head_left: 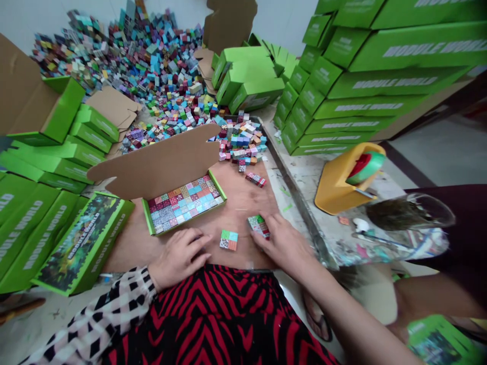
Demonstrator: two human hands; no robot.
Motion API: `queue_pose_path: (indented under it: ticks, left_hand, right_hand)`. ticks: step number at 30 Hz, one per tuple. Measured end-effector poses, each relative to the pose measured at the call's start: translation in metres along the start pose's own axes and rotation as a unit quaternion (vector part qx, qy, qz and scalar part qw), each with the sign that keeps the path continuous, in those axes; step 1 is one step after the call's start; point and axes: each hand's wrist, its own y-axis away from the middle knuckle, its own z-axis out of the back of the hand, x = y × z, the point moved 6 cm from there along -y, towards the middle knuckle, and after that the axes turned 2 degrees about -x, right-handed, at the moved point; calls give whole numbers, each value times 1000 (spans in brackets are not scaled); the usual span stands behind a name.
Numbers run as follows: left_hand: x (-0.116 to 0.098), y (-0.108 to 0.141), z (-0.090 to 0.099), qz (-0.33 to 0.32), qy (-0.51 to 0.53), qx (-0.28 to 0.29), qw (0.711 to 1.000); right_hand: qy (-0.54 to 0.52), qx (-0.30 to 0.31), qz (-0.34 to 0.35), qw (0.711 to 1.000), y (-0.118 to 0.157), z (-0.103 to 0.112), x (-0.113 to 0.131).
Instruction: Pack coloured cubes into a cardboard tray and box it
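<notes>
My right hand (279, 241) has its thumb and fingers closed around a small block of patterned cubes (258, 226) on the brown board. Left of it lies a flat square of four cubes (229, 240), green, light blue, orange and patterned, touched by neither hand. My left hand (184, 256) rests at the board's near edge with its fingers apart and nothing in it. Behind my left hand, an open green box (225, 198) with a raised cardboard lid holds rows of patterned cubes (184, 203).
Loose cubes (155, 66) form a large heap at the back. Green boxes are stacked at the right (342, 101) and left (83, 243). A yellow tape dispenser (338, 177) and a glass jar (411, 212) stand right of the metal edge. Someone's leg shows at the right.
</notes>
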Motion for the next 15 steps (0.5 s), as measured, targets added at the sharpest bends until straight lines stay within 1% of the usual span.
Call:
queue_pose_path:
  ticks: [3, 4, 6, 8, 10, 12, 15]
  left_hand:
    - [-13, -14, 4, -54, -94, 15, 994]
    - [-17, -21, 4, -66, -108, 27, 992]
    - [-24, -36, 0, -74, -114, 69, 988]
    - [-28, -51, -7, -60, -116, 113, 985]
    - [-30, -60, -13, -39, -116, 144, 982]
    - [-30, -63, -18, -20, -106, 156, 982]
    - [-26, -58, -19, 3, -70, 156, 985]
  right_hand:
    - [-1, 29, 72, 997, 10, -3, 9]
    - [5, 43, 97, 994, 13, -3, 13]
    - [14, 71, 132, 989, 19, -4, 19]
    - [11, 88, 148, 985, 23, -5, 25]
    - [-1, 90, 150, 985, 25, -6, 29]
    - [-7, 76, 153, 985, 26, -8, 33]
    - [-7, 54, 176, 983, 30, -10, 41]
